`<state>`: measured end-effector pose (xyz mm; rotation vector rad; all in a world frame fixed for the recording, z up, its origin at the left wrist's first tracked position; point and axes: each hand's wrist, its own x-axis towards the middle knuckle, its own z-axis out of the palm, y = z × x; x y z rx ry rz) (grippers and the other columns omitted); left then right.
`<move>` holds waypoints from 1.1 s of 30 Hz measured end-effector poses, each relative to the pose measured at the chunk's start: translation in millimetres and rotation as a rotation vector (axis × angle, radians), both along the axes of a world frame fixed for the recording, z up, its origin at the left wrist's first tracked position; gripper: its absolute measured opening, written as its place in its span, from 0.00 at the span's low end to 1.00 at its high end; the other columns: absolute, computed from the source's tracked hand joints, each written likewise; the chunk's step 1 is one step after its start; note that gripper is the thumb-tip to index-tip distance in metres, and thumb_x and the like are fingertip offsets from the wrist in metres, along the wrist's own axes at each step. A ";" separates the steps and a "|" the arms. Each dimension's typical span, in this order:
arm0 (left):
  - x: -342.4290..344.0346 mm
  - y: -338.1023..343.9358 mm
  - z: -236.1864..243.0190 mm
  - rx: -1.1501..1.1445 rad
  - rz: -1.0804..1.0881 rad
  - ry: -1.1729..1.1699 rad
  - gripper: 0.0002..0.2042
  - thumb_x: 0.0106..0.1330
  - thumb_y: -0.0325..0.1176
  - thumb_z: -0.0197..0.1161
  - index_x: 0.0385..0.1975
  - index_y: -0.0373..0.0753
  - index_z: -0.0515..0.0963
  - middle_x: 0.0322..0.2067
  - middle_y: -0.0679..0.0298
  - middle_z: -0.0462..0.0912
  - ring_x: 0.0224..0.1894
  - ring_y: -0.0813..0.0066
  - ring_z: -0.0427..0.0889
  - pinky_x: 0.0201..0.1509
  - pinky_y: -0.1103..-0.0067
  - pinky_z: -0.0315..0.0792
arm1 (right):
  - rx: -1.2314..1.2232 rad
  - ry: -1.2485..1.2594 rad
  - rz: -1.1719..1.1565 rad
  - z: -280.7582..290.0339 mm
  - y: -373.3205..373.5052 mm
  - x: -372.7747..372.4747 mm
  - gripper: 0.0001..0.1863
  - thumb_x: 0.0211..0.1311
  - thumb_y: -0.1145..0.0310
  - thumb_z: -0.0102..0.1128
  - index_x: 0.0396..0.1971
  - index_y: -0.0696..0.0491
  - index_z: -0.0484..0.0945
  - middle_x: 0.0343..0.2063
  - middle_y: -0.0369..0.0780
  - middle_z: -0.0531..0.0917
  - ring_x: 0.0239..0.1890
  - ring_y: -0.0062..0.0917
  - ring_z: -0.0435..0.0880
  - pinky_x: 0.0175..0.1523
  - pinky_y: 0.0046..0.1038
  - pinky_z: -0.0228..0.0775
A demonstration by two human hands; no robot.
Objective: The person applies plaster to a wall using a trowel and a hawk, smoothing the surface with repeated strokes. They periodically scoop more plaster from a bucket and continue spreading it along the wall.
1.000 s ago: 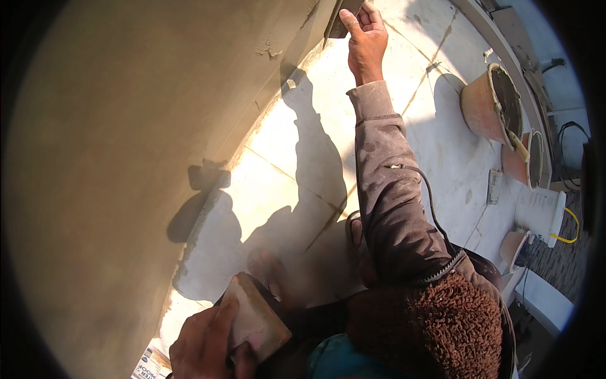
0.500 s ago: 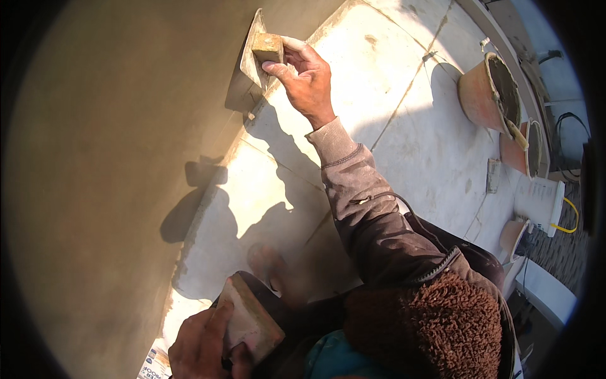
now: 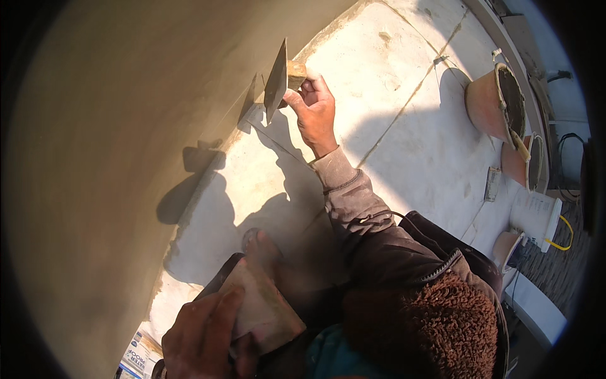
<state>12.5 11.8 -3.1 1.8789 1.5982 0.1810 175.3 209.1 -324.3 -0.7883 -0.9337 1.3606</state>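
Observation:
My right hand point(image 3: 315, 117) is closed around the wooden grip of a plastering trowel point(image 3: 276, 85). The flat metal blade stands edge-up, a little apart from the smooth grey-brown plastered wall point(image 3: 113, 145), above the base where wall meets floor. Lower down, my left hand point(image 3: 205, 331) grips a thick, beige rectangular block point(image 3: 265, 309) with pinkish edges; I cannot make out exactly what kind of block it is. Part of the left thumb and the block's underside are hidden. A bare foot point(image 3: 262, 246) shows dimly in shadow beyond the block.
Two terracotta-coloured buckets point(image 3: 486, 104) with crusted rims lie tipped at the right on the pale tiled floor point(image 3: 410, 158). Nearby are a small flat scraper-like piece point(image 3: 492, 183) and a white bucket point(image 3: 533, 218) with a yellow handle. A printed bag point(image 3: 139, 357) lies at lower left.
The trowel has come away from the wall, moving slightly right and down, and its blade has turned. My left hand and the block have shifted a little, the block tilting rightward.

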 end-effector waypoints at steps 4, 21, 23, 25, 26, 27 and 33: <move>2.9 -0.1 4.6 -0.013 0.003 -0.003 0.22 0.64 0.27 0.62 0.59 0.29 0.75 0.46 0.42 0.81 0.45 0.44 0.83 0.49 0.64 0.79 | 0.078 -0.138 -0.170 -34.0 68.2 48.8 0.23 0.63 0.77 0.69 0.57 0.61 0.74 0.52 0.45 0.83 0.55 0.29 0.82 0.61 0.33 0.76; 2.6 2.2 4.2 -0.034 0.010 -0.005 0.22 0.66 0.28 0.61 0.60 0.28 0.75 0.46 0.42 0.81 0.43 0.45 0.84 0.47 0.65 0.79 | 0.072 -0.432 0.038 -23.9 -2.0 -1.5 0.20 0.57 0.77 0.76 0.49 0.62 0.81 0.47 0.44 0.86 0.51 0.29 0.86 0.61 0.32 0.79; 2.3 1.5 4.5 -0.026 0.010 -0.004 0.22 0.65 0.27 0.61 0.60 0.28 0.75 0.46 0.42 0.81 0.43 0.45 0.84 0.47 0.65 0.79 | -0.031 -0.299 -0.092 -28.9 27.9 24.5 0.20 0.58 0.80 0.74 0.50 0.64 0.79 0.47 0.46 0.86 0.49 0.28 0.86 0.58 0.30 0.81; 1.8 -0.2 6.1 -0.038 0.028 -0.013 0.23 0.65 0.27 0.61 0.60 0.28 0.75 0.46 0.42 0.81 0.43 0.46 0.84 0.47 0.65 0.79 | -0.024 -0.314 -0.166 -31.4 67.0 54.8 0.20 0.58 0.83 0.71 0.51 0.65 0.78 0.48 0.47 0.85 0.48 0.28 0.86 0.56 0.29 0.82; 1.4 -0.6 6.2 -0.046 0.036 -0.013 0.23 0.65 0.28 0.61 0.60 0.28 0.75 0.46 0.43 0.81 0.43 0.46 0.84 0.47 0.65 0.79 | 0.001 -0.309 -0.176 -32.6 85.4 66.6 0.20 0.58 0.83 0.71 0.50 0.65 0.78 0.47 0.47 0.85 0.48 0.28 0.86 0.55 0.29 0.82; 0.7 -0.8 6.2 -0.050 0.039 -0.013 0.23 0.65 0.28 0.61 0.60 0.29 0.75 0.46 0.43 0.81 0.43 0.46 0.84 0.47 0.65 0.79 | 0.028 -0.304 -0.187 -33.7 103.0 75.9 0.19 0.58 0.84 0.70 0.50 0.65 0.78 0.47 0.47 0.86 0.48 0.28 0.86 0.55 0.28 0.82; -2.6 -3.5 6.7 -0.069 0.061 0.006 0.22 0.68 0.30 0.61 0.61 0.30 0.76 0.46 0.43 0.82 0.43 0.47 0.85 0.46 0.65 0.80 | 0.116 -0.405 -0.179 -57.2 149.7 87.7 0.18 0.59 0.81 0.71 0.49 0.65 0.79 0.45 0.45 0.87 0.46 0.26 0.87 0.55 0.26 0.82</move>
